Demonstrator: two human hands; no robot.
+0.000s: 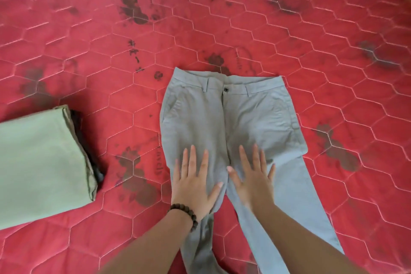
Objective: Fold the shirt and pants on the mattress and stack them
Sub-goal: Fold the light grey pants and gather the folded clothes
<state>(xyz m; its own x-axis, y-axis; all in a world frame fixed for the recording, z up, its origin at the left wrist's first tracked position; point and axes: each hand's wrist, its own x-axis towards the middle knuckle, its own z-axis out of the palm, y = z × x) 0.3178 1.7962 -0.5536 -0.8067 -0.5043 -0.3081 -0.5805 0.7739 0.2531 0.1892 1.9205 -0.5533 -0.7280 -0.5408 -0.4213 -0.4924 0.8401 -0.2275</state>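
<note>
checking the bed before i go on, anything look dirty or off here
Yes: the red mattress carries dark blotchy stains, several close around the grey pants, which lie spread flat and unfolded. The folded green garment looks tidy.

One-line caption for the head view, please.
Both hands, left and right, press flat on unfolded grey pants on a red mattress; folded green garment beside.

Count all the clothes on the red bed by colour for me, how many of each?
Grey: 1, the pants, spread flat.
Green: 1, the folded green garment.
Dark: 1, the dark folded layer peeking out beneath the green one; what it is cannot be told.
Total: 3
</note>
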